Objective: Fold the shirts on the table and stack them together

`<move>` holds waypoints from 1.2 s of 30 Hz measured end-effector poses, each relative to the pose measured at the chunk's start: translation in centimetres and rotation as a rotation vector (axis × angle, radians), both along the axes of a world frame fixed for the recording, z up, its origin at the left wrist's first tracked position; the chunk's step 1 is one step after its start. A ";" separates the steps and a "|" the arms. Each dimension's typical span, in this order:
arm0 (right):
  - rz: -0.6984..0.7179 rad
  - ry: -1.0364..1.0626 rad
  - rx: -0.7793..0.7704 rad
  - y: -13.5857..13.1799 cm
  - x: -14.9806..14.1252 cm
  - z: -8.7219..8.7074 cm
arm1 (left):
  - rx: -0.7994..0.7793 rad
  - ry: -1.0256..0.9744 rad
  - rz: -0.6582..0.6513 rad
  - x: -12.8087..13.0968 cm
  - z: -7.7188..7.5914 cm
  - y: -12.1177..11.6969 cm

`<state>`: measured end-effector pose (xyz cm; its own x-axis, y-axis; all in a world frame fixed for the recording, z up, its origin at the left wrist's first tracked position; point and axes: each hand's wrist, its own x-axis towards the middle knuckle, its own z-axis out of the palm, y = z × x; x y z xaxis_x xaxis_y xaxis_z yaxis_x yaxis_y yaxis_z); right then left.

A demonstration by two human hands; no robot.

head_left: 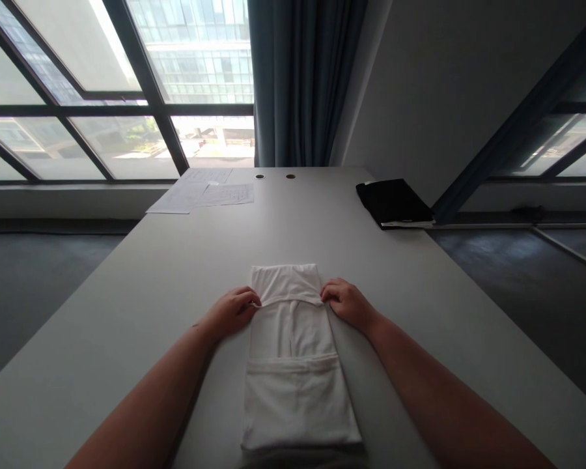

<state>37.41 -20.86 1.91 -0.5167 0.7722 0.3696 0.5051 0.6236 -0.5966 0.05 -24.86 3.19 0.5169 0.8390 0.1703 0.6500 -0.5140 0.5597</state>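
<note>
A white knit garment, by its look a T-shirt (300, 404), lies on the table in a long narrow strip in front of me. Its near part is folded over with a hemmed edge across the middle, and its far end is turned back as a short flap. At the left corner of that flap, my left hand (232, 311) pinches the cloth with closed fingers. My right hand (349, 303) has its fingers curled on the flap's right corner in the same way. Both forearms rest close to the tabletop on either side of the garment.
The white table (141, 312) stretches away from me. Printed paper sheets (227, 194) lie at its far left, and a black folder (395, 203) at its far right. Two round cable holes sit near the far edge. Beyond are windows and a blue curtain (303, 85).
</note>
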 end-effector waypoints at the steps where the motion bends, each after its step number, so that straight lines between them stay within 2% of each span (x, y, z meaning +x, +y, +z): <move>1: 0.003 -0.007 0.018 -0.1 0.0 0.2 | 0.019 0.022 -0.024 0.1 0.3 -0.1; 4: -0.109 -0.019 0.125 -0.3 -1.8 1.1 | 0.115 0.077 0.013 1.5 1.2 0.0; 7: -0.223 -0.032 0.200 0.1 -5.6 1.7 | 0.239 0.102 0.196 4.7 1.2 1.4; 10: -0.199 -0.215 0.108 1.0 -8.9 0.9 | 0.242 0.159 0.328 7.8 -0.2 3.1; 13: -0.218 -0.443 -0.052 1.8 -9.5 -0.7 | 0.106 0.295 0.366 9.1 -1.7 4.0; 16: -0.266 -0.561 -0.137 2.0 -8.3 -1.7 | -0.013 0.400 0.393 8.7 -2.1 4.0; 22: -0.379 -0.638 -0.203 1.8 -7.2 -1.4 | -0.093 0.459 0.459 6.7 -1.7 4.4; 27: -0.405 -0.608 -0.196 2.9 -6.1 -1.6 | -0.144 0.479 0.618 3.8 -1.4 5.7; 33: -0.476 -0.523 -0.161 4.8 -4.1 -2.6 | 0.002 0.299 0.560 1.9 -2.0 6.6; 36: -0.493 -0.402 -0.073 5.8 -3.8 -3.2 | 0.070 0.190 0.616 2.3 -2.2 7.3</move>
<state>33.65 -15.10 -1.26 -0.1818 0.9704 0.1587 0.9155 0.2260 -0.3329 2.31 -17.55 1.02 -0.0287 0.9818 0.1877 0.9220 -0.0466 0.3844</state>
